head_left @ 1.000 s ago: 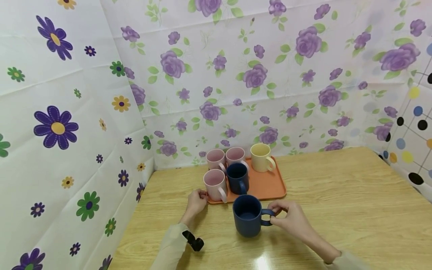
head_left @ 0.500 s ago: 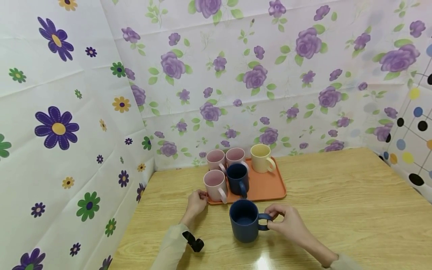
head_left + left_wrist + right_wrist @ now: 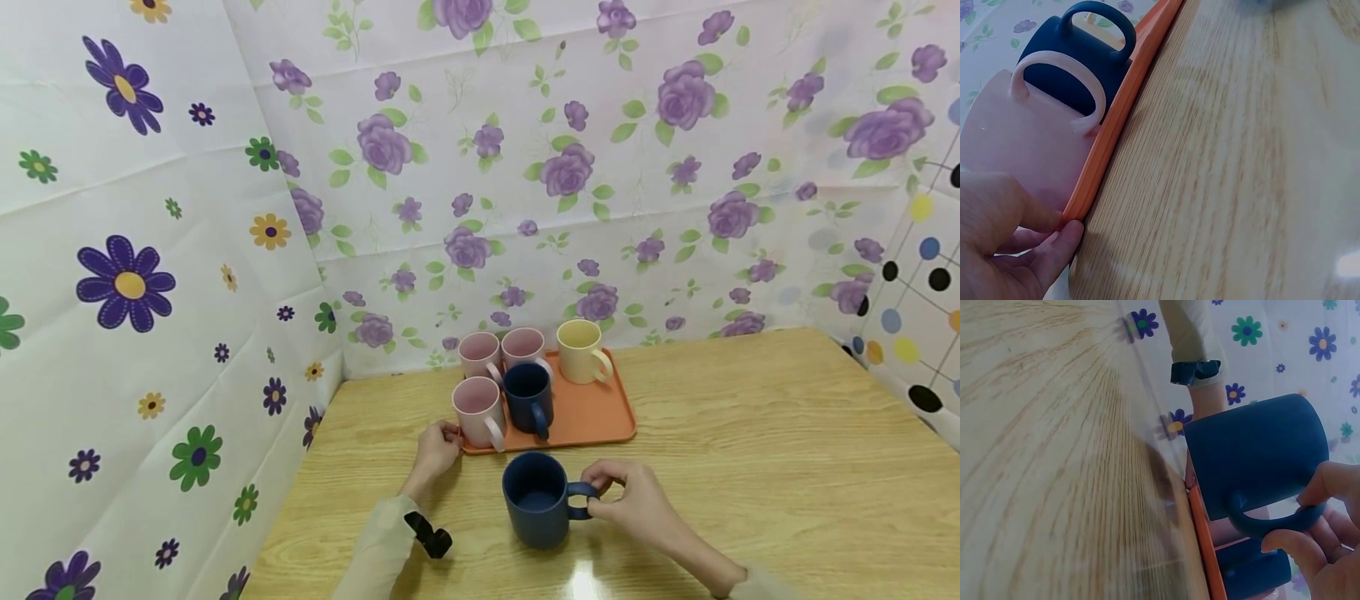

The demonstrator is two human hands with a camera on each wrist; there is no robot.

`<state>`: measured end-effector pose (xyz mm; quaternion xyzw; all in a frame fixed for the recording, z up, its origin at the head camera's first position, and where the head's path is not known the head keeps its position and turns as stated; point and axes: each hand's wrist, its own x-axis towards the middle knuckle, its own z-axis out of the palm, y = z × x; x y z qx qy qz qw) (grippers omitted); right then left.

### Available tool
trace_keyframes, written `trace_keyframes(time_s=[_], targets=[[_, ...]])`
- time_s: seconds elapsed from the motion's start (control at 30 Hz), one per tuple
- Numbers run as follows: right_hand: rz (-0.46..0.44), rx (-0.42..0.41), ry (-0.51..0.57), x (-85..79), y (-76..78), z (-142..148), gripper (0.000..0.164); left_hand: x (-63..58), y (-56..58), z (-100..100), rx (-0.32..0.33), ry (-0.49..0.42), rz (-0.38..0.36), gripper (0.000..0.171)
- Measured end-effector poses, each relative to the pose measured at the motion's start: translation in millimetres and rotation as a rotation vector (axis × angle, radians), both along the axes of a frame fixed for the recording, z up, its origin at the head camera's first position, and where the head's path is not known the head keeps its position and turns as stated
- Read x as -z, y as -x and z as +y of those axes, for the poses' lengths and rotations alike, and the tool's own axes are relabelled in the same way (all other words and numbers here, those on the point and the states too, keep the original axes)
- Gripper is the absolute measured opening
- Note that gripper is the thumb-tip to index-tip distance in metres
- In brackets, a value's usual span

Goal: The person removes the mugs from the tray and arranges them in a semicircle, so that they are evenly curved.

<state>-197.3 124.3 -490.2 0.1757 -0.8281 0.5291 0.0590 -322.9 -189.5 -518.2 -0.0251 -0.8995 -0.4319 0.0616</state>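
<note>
My right hand [image 3: 633,504] pinches the handle of a dark blue mug [image 3: 534,521], thumb on one side and fingers on the other. The mug is upright, close over the table in front of the tray. At the front left corner of an orange tray [image 3: 592,417], my left hand [image 3: 437,450] pinches the rim between thumb and finger [image 3: 1063,244]. Beside that hand stands a pink mug [image 3: 477,417], and to its right a second dark blue mug [image 3: 527,398]. Behind these are two more pink mugs [image 3: 522,343] and a yellow mug [image 3: 577,354].
The wooden table [image 3: 750,433] extends right of the tray and toward me. A flowered cloth wall [image 3: 637,208] rises behind it, another [image 3: 187,350] along the left side. A black strap [image 3: 429,535] is on my left sleeve.
My right hand has drawn the dark blue mug toward me and slightly left, away from the tray's front edge. My left hand and the mugs on the tray have stayed in place.
</note>
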Motion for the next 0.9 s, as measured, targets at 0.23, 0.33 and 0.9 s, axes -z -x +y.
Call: trace_keyframes(time_s=[0.23,0.33,0.9], targets=[[0.030,-0.027,0.014,0.0,-2.0,-6,0.028,-3.3,-1.5,0,0.018,0.011,-0.006,0.013],[0.039,-0.040,0.012,1.1,-2.4,-9,0.029,-3.4,-1.1,0,0.022,0.013,-0.003,0.013],[0.021,-0.159,0.054,5.1,-7.4,-24,0.030,-5.0,-1.5,0,0.014,0.003,-0.026,0.015]])
